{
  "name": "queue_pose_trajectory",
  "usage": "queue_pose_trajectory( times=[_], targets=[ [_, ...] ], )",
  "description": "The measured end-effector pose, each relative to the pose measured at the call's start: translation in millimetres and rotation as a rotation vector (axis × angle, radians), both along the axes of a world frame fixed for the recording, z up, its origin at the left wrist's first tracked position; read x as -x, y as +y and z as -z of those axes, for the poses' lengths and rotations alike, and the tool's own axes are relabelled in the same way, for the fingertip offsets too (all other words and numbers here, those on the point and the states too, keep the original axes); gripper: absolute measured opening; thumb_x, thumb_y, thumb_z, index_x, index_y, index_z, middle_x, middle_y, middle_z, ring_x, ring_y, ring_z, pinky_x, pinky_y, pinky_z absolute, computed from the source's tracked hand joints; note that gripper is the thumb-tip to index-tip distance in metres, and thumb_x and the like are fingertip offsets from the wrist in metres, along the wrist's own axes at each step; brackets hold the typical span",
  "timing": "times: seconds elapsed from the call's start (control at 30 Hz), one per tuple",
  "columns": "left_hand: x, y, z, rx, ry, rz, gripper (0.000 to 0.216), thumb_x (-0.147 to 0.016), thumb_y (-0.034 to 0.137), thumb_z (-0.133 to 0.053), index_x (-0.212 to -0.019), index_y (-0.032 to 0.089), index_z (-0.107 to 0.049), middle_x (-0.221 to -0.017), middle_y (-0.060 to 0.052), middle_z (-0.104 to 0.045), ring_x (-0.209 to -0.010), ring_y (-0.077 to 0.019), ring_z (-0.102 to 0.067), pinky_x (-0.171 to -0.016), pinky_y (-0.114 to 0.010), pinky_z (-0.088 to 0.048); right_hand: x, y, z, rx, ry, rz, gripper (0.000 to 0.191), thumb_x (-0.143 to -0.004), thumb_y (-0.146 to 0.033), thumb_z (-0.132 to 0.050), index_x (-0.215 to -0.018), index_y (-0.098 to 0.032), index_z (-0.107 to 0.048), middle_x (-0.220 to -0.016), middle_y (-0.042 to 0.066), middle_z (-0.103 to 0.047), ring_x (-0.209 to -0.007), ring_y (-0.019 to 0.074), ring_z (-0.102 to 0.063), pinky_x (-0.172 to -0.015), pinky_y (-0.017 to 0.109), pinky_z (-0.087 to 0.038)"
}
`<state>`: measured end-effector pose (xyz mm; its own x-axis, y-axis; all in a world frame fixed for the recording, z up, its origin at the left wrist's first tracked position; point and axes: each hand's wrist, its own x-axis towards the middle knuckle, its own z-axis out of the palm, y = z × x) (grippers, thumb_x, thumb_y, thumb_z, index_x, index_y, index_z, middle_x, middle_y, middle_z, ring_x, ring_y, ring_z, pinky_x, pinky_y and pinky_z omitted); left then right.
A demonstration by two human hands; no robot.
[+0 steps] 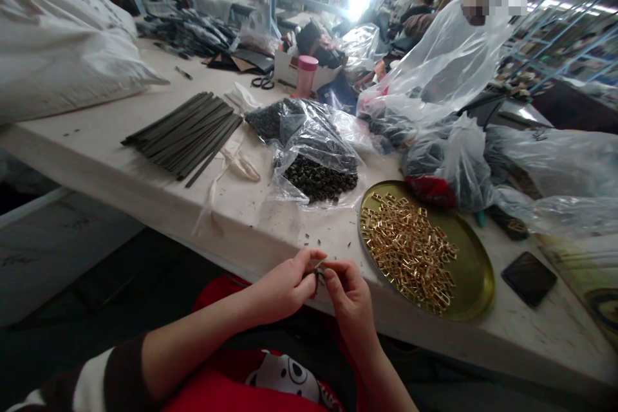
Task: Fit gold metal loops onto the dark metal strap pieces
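Head view: L hand [284,286] and R hand [350,299] meet just left of the tray [476,273], below the table [120,161] edge and over the lap. Both pinch one small dark part [318,272] btw thumb and forefinger tips, pressed in from either side. The other fingers are curled loose.

Step in hand, as I judge it: fine fitting or working of the part at the fingertips, w/ neither hand reaching for stock. A next move prob. calls for a firm pinch on one side while the other shifts, plus care not to drop it off the edge, since it's tiny and held over the lap.

The part looks dark, thin and mostly hidden by the fingertips. A pale sliver shows at its top. Can't tell its exact shape.

The tray is round and gold, w/ a heap of gold clips [410,251] on its left half. Up-left of the tray is a clear bag [316,177] of dark bits. Far left of it is a bundle of dark strips [186,132]. Just right of the tray lies a phone [528,278], flat on the table.
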<state>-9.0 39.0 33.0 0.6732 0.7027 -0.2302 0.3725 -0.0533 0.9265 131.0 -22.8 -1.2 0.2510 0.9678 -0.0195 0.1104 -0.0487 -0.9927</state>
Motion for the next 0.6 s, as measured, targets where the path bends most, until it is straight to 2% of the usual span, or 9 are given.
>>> queue_pose_trajectory(
  times=[0.1, 0.17, 0.3, 0.43, 0.5, 0.6],
  targets=[
    [0, 2, -0.7, 0.036, -0.078, 0.038, 0.036, -0.082, 0.021, -0.044, -0.118, 0.016, -0.039, -0.106, -0.008, -0.061, -0.094, -0.0171, -0.056, -0.081, -0.029, -0.042, 0, 5, 0.5, 0.104, 0.229, -0.073, 0.035, -0.076, -0.035, -0.058, -0.108, -0.022, -0.052, -0.094, 0.005, -0.062, -0.083, 0.0186, -0.059, -0.072, 0.032, -0.047],
    [0, 3, 2.1, 0.054, -0.084, 0.021, 0.036, -0.083, 0.023, -0.043, -0.118, 0.016, -0.037, -0.102, -0.007, -0.062, -0.088, -0.016, -0.058, -0.077, -0.028, -0.044, 0, 7, -1.1, 0.143, 0.327, -0.12, 0.039, -0.077, -0.035, -0.057, -0.113, -0.024, -0.05, -0.098, 0.005, -0.062, -0.087, 0.0185, -0.059, -0.076, 0.033, -0.047],
    [-2, 7, 12.5, 0.067, 0.011, -0.054, 0.031, -0.081, 0.027, -0.044, -0.111, 0.017, -0.039, -0.082, -0.002, -0.064, -0.068, -0.0134, -0.058, -0.063, -0.025, -0.044, 0, 9, -4.0, 0.168, 0.368, -0.103, 0.036, -0.074, -0.032, -0.061, -0.109, -0.024, -0.054, -0.09, 0.002, -0.062, -0.081, 0.0158, -0.058, -0.073, 0.029, -0.047],
    [-2, 8, 16.2, -0.02, 0.127, -0.129, 0.02, -0.078, 0.033, -0.05, -0.089, 0.018, -0.044, -0.066, 0.003, -0.055, -0.061, -0.0124, -0.052, -0.057, -0.023, -0.04, -2, 10, 0.1, 0.186, 0.38, -0.092, 0.03, -0.071, -0.032, -0.064, -0.099, -0.023, -0.059, -0.088, 0.001, -0.063, -0.079, 0.015, -0.058, -0.073, 0.027, -0.046],
    [-1, 6, 12.3, -0.102, 0.178, -0.092, 0.015, -0.078, 0.032, -0.048, -0.079, 0.018, -0.046, -0.066, 0.003, -0.053, -0.061, -0.0119, -0.049, -0.057, -0.023, -0.038, -3, 9, 4.5, 0.176, 0.368, -0.052, 0.028, -0.072, -0.032, -0.063, -0.097, -0.022, -0.059, -0.085, 0.0, -0.062, -0.077, 0.0143, -0.058, -0.072, 0.026, -0.046],
    [-1, 3, 3.9, -0.136, 0.183, 0.022, 0.012, -0.079, 0.028, -0.044, -0.081, 0.018, -0.05, -0.071, 0.001, -0.055, -0.063, -0.0122, -0.049, -0.059, -0.023, -0.037, -2, 8, 10.5, 0.151, 0.327, 0.028, 0.026, -0.073, -0.033, -0.062, -0.096, -0.021, -0.058, -0.079, 0.0, -0.06, -0.073, 0.0143, -0.056, -0.07, 0.027, -0.045]
  ],
)
